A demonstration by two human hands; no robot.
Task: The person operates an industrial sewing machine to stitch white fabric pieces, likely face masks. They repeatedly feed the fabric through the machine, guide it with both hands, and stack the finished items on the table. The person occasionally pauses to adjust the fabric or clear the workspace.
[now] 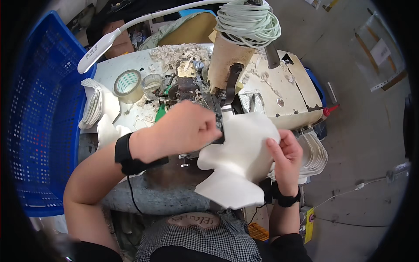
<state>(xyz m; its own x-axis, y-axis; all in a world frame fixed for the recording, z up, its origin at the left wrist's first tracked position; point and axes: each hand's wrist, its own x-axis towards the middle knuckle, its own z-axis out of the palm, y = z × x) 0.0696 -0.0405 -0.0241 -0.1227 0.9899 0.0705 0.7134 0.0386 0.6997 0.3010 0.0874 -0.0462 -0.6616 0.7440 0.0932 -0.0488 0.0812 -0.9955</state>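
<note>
A white, leather-like cut piece (pixel 244 144) with curved edges runs from the work point of a beige skiving machine (pixel 224 65) down toward my body. My right hand (pixel 286 159) pinches its right edge, with the thumb on top. Just left of the piece, beside the machine's dark metal parts, my left hand (pixel 179 131) is closed, fingers curled under. Whatever its fingertips grip, if anything, is hidden. Black bands (pixel 286 194) circle both wrists. More white pieces (pixel 312 153) fan out in a stack beyond my right hand.
Left of the machine stands a large blue perforated basket (pixel 41 122). On the table are a tape roll (pixel 128 85), scrap shavings (pixel 174 54) and a stack of white pieces (pixel 94 105). A white lamp (pixel 98 52) arches over the left side; coiled pale cord (pixel 248 22) hangs atop the machine.
</note>
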